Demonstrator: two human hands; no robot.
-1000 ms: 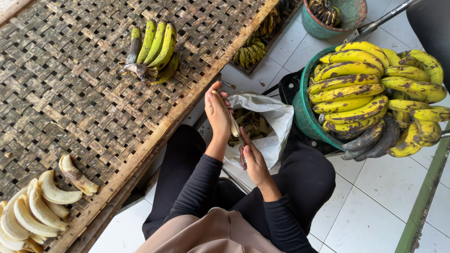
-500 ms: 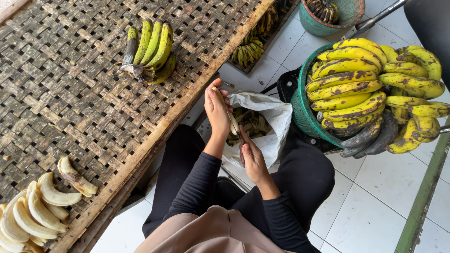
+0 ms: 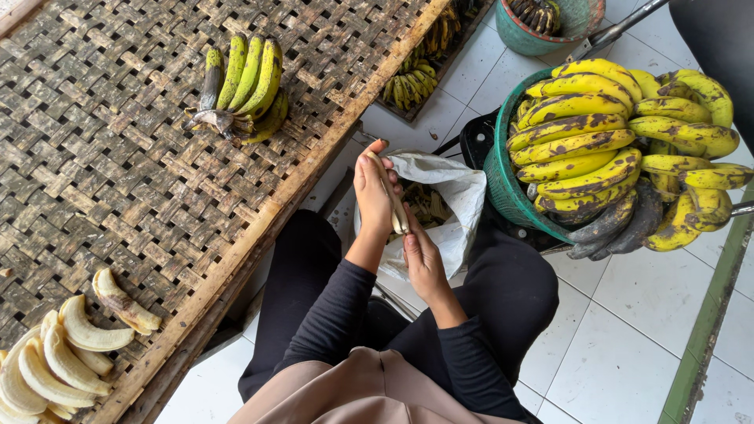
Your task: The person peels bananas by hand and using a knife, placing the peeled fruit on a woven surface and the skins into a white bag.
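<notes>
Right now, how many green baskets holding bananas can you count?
2: a large green basket heaped with yellow bananas at right, and a smaller green basket at the top edge. Others may lie outside the view.

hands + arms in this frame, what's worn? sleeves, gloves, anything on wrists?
Both hands, left hand and right hand, are bare: no gloves, and no rings or watch visible. Both arms wear snug, plain black long sleeves reaching to the wrists, without markings. No cables or straps show.
</notes>
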